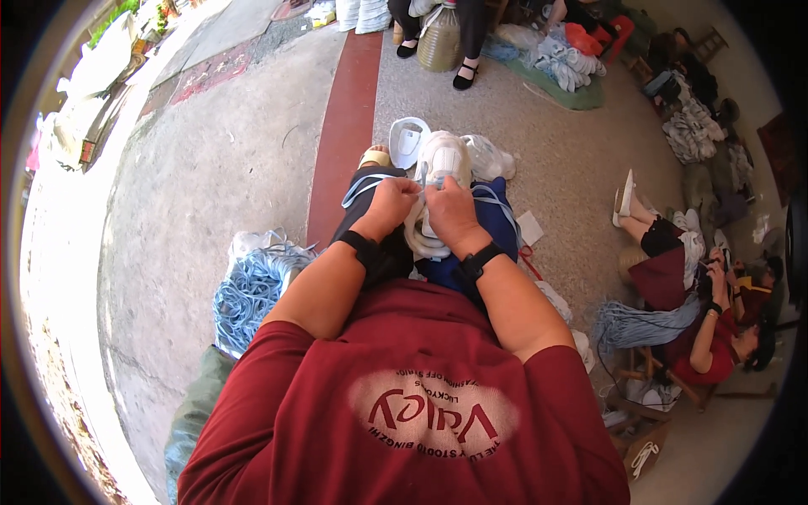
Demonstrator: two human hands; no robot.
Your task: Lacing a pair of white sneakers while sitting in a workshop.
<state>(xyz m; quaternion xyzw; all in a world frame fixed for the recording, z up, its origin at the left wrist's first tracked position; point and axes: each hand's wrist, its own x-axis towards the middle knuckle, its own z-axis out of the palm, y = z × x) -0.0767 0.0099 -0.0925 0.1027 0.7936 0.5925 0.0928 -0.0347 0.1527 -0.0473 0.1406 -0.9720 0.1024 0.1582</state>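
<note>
A white shoe point(443, 153) rests on my lap between my knees, with its toe pointing away from me. My left hand point(390, 206) is closed in a pinch on a light blue shoelace point(362, 183), which trails to the left over my dark trouser leg. At the shoe's lace area, the fingers of my right hand point(453, 215) are also pinched together on the blue lacing. How the lace runs through the eyelets is partly hidden by my fingers. A white looped shoe part or second shoe point(427, 244) lies beneath my hands, its kind unclear.
To my left stands a container heaped with light blue laces point(252, 290). A white oval piece point(409, 140) and a clear plastic bag point(490, 158) lie past my knees. On the right sits a co-worker point(715, 337) beside a bundle of blue laces point(648, 324). Piled shoe parts point(562, 61) lie farther off.
</note>
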